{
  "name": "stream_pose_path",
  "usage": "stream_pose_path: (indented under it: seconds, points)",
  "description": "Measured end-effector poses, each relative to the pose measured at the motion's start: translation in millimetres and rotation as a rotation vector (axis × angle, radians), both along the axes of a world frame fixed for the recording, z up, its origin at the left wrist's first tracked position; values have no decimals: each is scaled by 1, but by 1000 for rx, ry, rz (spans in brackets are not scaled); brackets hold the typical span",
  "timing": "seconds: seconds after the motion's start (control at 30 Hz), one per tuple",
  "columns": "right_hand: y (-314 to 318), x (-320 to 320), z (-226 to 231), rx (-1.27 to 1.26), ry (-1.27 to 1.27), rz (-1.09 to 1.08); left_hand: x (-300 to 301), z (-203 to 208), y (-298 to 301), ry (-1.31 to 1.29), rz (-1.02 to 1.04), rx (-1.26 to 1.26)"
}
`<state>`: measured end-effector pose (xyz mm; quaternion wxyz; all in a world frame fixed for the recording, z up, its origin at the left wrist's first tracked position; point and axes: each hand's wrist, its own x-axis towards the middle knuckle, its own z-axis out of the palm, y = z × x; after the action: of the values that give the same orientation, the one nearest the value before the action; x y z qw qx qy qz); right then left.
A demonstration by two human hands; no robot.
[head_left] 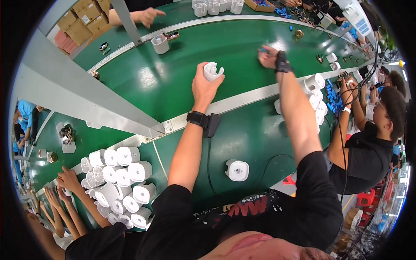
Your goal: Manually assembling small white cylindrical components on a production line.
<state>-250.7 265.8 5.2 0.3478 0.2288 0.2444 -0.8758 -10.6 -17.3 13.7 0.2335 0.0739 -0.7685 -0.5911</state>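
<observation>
The person's left hand [203, 89] grasps a white housing [211, 75], thumb and fingers wrapped around its sides, its notched open end facing up. The held housing is just beyond the pale rail [234, 102], over the green belt [182, 65] that runs along the far side of that rail. The right hand [269, 58] is farther beyond the rail and to the right, with its fingers partly bent; it is blurred, and a bit of blue shows at the fingertips, so I cannot tell whether it grips anything. Both wrists wear black bands, the left one with a black box [212, 125] attached.

On the near side of the rail lies the green bench [268, 134], where a single white housing [242, 174] sits with its square, holed face up. A large group of white housings [125, 175] is crowded together on the rail's near side toward the left. More white housings [320, 106] stand on the near side toward the right, partly behind the right forearm, with a pile of blue parts [331, 99] just beside them. Beyond the rail, to the left, a white cup [160, 46] stands on the belt with a small wired assembly [172, 35] at its top.
</observation>
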Motion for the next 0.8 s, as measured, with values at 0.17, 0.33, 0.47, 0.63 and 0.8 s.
stream_pose_path:
  seconds: [0.17,0.33,0.47,0.63,0.8]
  points:
    - [-90,33,16,-133,8,-174,-3,3,4,47,-78,66]
    - [-157,143,53,19,323,-139,0,-17,-10,189,-32,-141]
    - [-148,189,60,506,824,-159,1,-3,0,33,-329,237]
    - [-134,192,50,754,1217,-117,0,-4,2,64,-418,331]
    - [-122,194,54,1040,1608,-128,-4,-5,-3,-12,-561,443]
